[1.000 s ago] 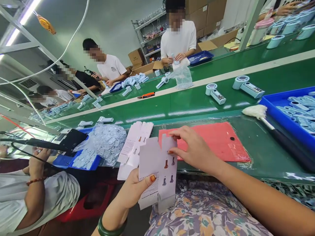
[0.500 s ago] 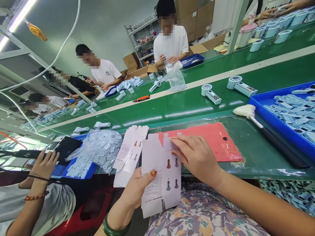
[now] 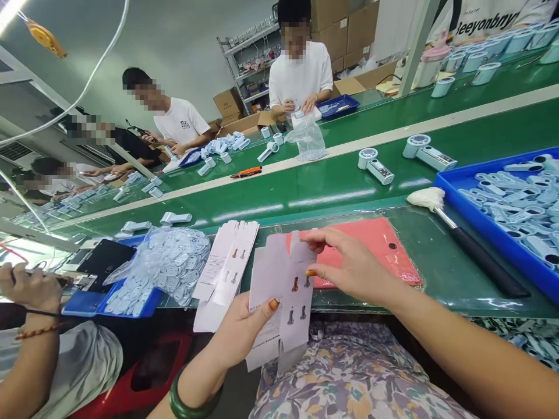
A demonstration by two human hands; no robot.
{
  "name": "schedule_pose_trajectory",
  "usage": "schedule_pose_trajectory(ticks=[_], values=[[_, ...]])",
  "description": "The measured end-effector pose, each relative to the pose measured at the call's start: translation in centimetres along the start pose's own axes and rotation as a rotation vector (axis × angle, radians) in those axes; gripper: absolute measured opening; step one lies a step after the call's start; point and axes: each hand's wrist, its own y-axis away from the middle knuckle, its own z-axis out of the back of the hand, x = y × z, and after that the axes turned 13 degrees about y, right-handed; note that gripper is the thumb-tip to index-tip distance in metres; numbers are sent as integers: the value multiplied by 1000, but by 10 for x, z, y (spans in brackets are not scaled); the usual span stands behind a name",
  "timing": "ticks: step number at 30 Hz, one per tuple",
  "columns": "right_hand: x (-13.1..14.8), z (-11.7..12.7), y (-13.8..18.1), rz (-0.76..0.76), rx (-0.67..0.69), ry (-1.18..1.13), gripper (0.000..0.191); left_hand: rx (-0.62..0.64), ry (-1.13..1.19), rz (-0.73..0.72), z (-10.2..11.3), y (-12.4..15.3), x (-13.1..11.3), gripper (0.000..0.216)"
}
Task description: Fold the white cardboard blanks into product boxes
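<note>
My left hand (image 3: 247,329) grips a flat white box blank (image 3: 279,291) by its left side, thumb pressed on the front. Small pictures of handheld fans and dark print cover the blank, and flaps stick up at its upper end. At the upper right edge, my right hand (image 3: 345,262) touches the blank with index finger and thumb spread apart. More flat box blanks (image 3: 225,262) lie in a stack left of it on the bench. Behind my right hand lies a flat red sheet (image 3: 371,244).
A clear bag of pale blue parts (image 3: 183,259) sits over a blue tray (image 3: 155,305) at left. On the right are a black-handled tool (image 3: 484,256) and a larger blue tray (image 3: 502,279) of parts. Pale blue fans (image 3: 430,154) lie on the green conveyor (image 3: 279,201). Co-workers sit around.
My right thumb and index finger have spread further apart at the blank's upper edge. The blank has tilted slightly. A co-worker's hand at left has shifted leftward in view.
</note>
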Motion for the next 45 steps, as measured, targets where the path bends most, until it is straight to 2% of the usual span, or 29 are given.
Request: schedule_pose_trajectory(ticks=[3,6,8,9,11,13,14,16,19,22,24,26,28,30,33,35,37,39,43,45], values=[[-3,1,4,28,24,4,14,67,-56,-3,1,3,-1,54],[-5,9,4,90,197,134,11,183,-236,-82,0,4,-7,49],[-3,16,1,179,326,272,6,321,-340,-134,0,1,-11,52],[-2,19,-1,225,371,318,4,412,-329,-139,1,-2,-12,57],[2,24,-3,294,410,322,5,573,-189,-122,1,-10,-6,88],[3,27,-2,338,401,289,8,661,-16,-101,1,-17,8,123],[3,28,0,354,393,289,9,666,47,-99,-1,-20,16,132],[1,28,7,370,403,314,13,631,115,-110,-5,-21,32,140],[-3,23,20,358,492,262,13,525,203,-125,-11,-19,46,136],[-5,12,30,350,579,101,1,540,139,-93,-10,-18,53,138],[-5,7,35,319,627,-1,11,549,62,-68,-7,-19,59,141],[-3,6,38,291,674,-73,17,481,59,-48,-4,-20,63,140],[-1,8,37,298,680,-73,11,391,113,-63,-2,-21,62,138],[1,11,34,336,586,3,4,304,147,-143,2,-24,52,134],[4,8,25,378,306,139,6,183,120,-300,7,-26,30,132],[6,2,19,355,152,174,17,85,55,-371,9,-26,19,124],[8,-5,14,310,72,167,23,6,27,-385,9,-23,17,114],[10,-9,12,294,107,113,22,13,56,-322,6,-20,23,114],[16,-6,12,342,322,48,13,204,184,-185,-3,-19,41,126],[15,-3,13,348,360,19,12,197,227,-171,-5,-21,45,124]])
